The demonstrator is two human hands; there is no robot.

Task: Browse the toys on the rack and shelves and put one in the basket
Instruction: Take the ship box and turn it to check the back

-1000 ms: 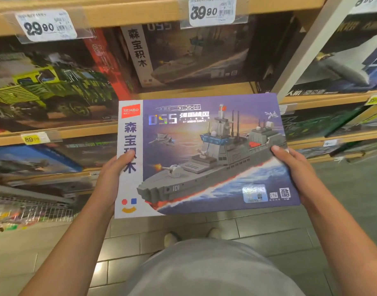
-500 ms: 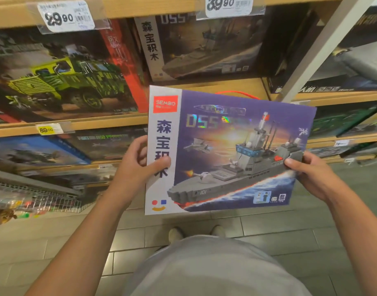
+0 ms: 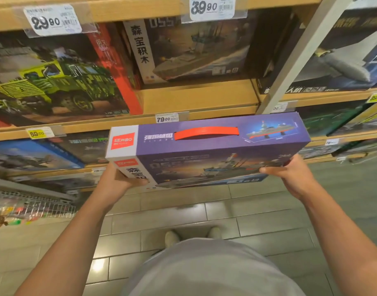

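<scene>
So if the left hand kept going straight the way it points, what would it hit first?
Probably the shelf edge with the 89.00 tag, beyond the purple box the left hand holds; depth is unclear.

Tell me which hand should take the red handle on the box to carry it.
Probably the right hand. It only pinches the box at its right edge, while the left hand props the lower left corner from beneath. The red handle lies on the upturned side, free of both hands.
</scene>
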